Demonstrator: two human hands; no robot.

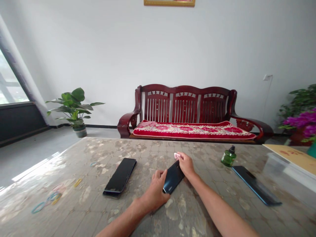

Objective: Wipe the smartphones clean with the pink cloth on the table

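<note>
A dark blue smartphone [174, 179] is held low over the table, its glossy back turned up. My left hand [159, 189] grips the phone's left side, thumb near the lower end and fingers along the edge. At the upper end, my right hand [185, 164] is closed on a small pinkish-white piece, perhaps a cloth or tissue [177, 156], right at the phone's far edge. Another smartphone [120, 177] lies screen up to the left. A blue phone or phone cover [255, 186] rests to the right, near a green pump bottle [229, 157].
Several coloured rubber bands [49, 201] lie at the left of the patterned tablecloth [98, 217]. A cardboard-coloured sheet [293, 158] and white box stand at the right edge. Beyond the table are a wooden bench [186, 102] and a potted plant [76, 108].
</note>
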